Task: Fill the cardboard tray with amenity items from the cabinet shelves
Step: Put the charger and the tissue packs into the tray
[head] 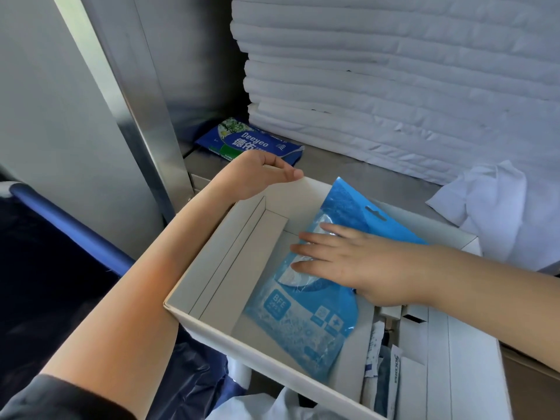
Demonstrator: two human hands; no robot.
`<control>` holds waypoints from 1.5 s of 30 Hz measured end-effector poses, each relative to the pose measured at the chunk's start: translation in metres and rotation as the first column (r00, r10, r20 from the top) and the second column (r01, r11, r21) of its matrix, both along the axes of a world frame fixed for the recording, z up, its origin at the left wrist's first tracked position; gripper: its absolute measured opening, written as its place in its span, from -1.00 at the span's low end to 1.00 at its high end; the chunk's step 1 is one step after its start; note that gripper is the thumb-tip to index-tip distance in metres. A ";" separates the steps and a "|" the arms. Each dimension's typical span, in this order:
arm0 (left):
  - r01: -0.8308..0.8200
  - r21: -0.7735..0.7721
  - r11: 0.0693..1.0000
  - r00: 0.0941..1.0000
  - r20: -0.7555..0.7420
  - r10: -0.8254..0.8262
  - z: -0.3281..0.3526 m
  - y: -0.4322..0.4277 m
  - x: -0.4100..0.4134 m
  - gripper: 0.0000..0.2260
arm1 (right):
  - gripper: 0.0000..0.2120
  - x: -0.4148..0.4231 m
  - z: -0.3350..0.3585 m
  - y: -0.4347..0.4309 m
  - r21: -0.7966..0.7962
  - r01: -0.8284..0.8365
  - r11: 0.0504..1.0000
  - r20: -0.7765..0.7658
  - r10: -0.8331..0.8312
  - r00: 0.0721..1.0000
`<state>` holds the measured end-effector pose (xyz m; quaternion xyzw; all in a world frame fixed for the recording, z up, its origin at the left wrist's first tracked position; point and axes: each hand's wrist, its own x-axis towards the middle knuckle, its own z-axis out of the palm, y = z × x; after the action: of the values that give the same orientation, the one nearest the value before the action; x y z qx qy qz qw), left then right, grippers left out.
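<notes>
Near-left: dark sleeve (pixel 60 398) and a bare left forearm running up along the left wall of the cardboard tray (pixel 218 262). Near-right corner of the tray has a narrow slot with small sachets (pixel 394 374) standing on edge, print too small to read. The main compartment holds one blue mask packet (pixel 306 334) marked "BFE", lying at a slant: its lower end is on the tray floor by the near wall and its header end leans up against the far wall. Right hand (pixel 363 262) lies flat on the packet's middle, fingers straight and spread, pressing, not gripping. Left hand (pixel 260 174) is at the tray's far-left corner, closed over the rim - thumb lies along the top edge, the fingers are hidden behind the wall. Off the tray's left side, a blue bar (pixel 69 222). Beyond the tray is the metal shelf (pixel 348 174) - a blue "Deeyeo" wipes pack (pixel 251 142) lies flat near its left end, just past the left hand. A stack of folded white linen (pixel 394 86) fills the back, and a crumpled white cloth (pixel 491 207) sits at the shelf's right end.
</notes>
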<state>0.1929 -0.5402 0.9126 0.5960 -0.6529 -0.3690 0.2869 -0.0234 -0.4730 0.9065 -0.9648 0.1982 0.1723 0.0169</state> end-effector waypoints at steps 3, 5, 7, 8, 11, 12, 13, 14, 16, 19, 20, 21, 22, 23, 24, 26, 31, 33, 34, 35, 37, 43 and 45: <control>0.002 -0.003 1.000 1.000 -0.003 -0.002 0.000 0.000 0.001 -0.89 | -0.25 0.007 -0.004 -0.001 0.032 -0.004 0.999 -0.076 0.006 0.997; 0.002 -0.007 1.000 1.000 -0.002 -0.002 0.000 0.001 0.001 -0.89 | -0.25 0.009 -0.007 -0.002 0.062 0.006 0.998 -0.082 -0.001 0.997; 0.007 -0.008 1.000 1.000 -0.002 -0.007 0.001 0.001 0.001 -0.89 | -0.25 0.010 -0.008 -0.002 0.081 0.009 0.997 -0.076 -0.003 0.997; 0.011 -0.008 1.000 1.000 -0.003 -0.011 0.001 0.001 0.001 -0.89 | -0.25 0.009 -0.008 -0.002 0.081 0.013 0.997 -0.086 -0.006 0.996; 0.014 0.003 1.000 1.000 0.002 -0.014 0.003 0.002 0.000 -0.88 | -0.24 0.004 -0.008 -0.002 0.082 0.036 0.996 -0.057 -0.032 0.998; 0.014 0.005 1.000 1.000 0.006 -0.014 0.003 0.002 0.000 -0.88 | -0.23 0.001 -0.009 -0.002 0.077 0.048 0.996 -0.025 -0.046 0.999; 0.012 0.005 1.000 1.000 0.006 -0.012 0.003 0.002 0.000 -0.88 | -0.22 -0.001 -0.009 -0.003 0.060 0.058 0.996 0.003 -0.058 0.998; 0.009 0.003 1.000 1.000 0.001 -0.009 0.002 0.002 0.000 -0.88 | -0.22 -0.003 -0.010 -0.003 0.035 0.070 0.997 0.021 -0.071 0.997; 0.007 0.002 1.000 1.000 -0.010 -0.007 0.002 0.002 0.000 -0.88 | -0.24 -0.004 -0.009 -0.002 0.014 0.133 0.991 0.027 -0.133 0.991; 0.011 0.003 1.000 1.000 -0.011 -0.011 0.002 0.002 0.001 -0.88 | -0.27 -0.003 -0.008 0.001 0.050 0.278 0.959 -0.070 -0.275 0.959; 0.011 0.003 1.000 1.000 -0.011 -0.011 0.002 0.002 0.000 -0.88 | -0.28 -0.003 -0.010 0.001 0.063 0.302 0.951 -0.081 -0.297 0.951; 0.010 0.002 1.000 1.000 -0.011 -0.010 0.002 0.002 0.000 -0.88 | -0.28 -0.002 -0.013 0.001 0.081 0.322 0.943 -0.087 -0.315 0.945; 0.010 0.002 1.000 1.000 -0.012 -0.010 0.002 0.002 0.000 -0.88 | -0.27 -0.002 -0.016 0.000 0.101 0.342 0.934 -0.101 -0.332 0.938; 0.011 0.002 1.000 1.000 -0.011 -0.011 0.002 0.002 0.000 -0.88 | -0.26 0.000 -0.019 0.000 0.119 0.360 0.925 -0.121 -0.347 0.930; 0.011 0.003 1.000 1.000 -0.011 -0.011 0.002 0.002 0.000 -0.88 | -0.25 0.001 -0.022 -0.001 0.131 0.375 0.918 -0.141 -0.358 0.923; 0.010 0.003 1.000 1.000 -0.010 -0.010 0.002 0.002 0.000 -0.88 | -0.23 0.003 -0.026 -0.002 0.148 0.395 0.906 -0.163 -0.372 0.914; 0.016 0.006 1.000 1.000 -0.007 -0.016 0.002 0.002 0.000 -0.89 | -0.21 0.006 -0.030 -0.005 0.189 0.425 0.885 -0.187 -0.393 0.900; 0.016 0.008 1.000 1.000 -0.008 -0.016 0.002 0.002 0.000 -0.90 | -0.20 0.007 -0.031 -0.006 0.191 0.421 0.887 -0.188 -0.388 0.902; 0.014 0.008 1.000 1.000 -0.008 -0.014 0.001 0.001 0.001 -0.90 | -0.19 0.007 -0.032 -0.006 0.189 0.417 0.889 -0.192 -0.383 0.904; 0.012 0.006 1.000 1.000 -0.005 -0.012 0.001 0.001 0.001 -0.89 | -0.18 0.007 -0.034 -0.006 0.186 0.412 0.892 -0.200 -0.377 0.905; 0.011 0.005 1.000 1.000 -0.004 -0.011 0.001 0.000 0.001 -0.89 | -0.15 0.008 -0.037 -0.005 0.180 0.404 0.897 -0.222 -0.363 0.905; 0.013 0.014 1.000 0.999 -0.029 -0.012 0.000 0.000 0.001 -0.88 | -0.11 0.011 -0.042 -0.006 0.209 0.407 0.889 -0.279 -0.345 0.896; 0.018 0.013 1.000 1.000 -0.026 -0.018 0.000 0.000 0.002 -0.89 | -0.09 0.012 -0.041 -0.007 0.242 0.420 0.875 -0.289 -0.349 0.892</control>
<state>0.1945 -0.5405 0.9131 0.5872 -0.6520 -0.3836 0.2881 -0.0116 -0.4800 0.8653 -0.8643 0.3595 0.3068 0.1723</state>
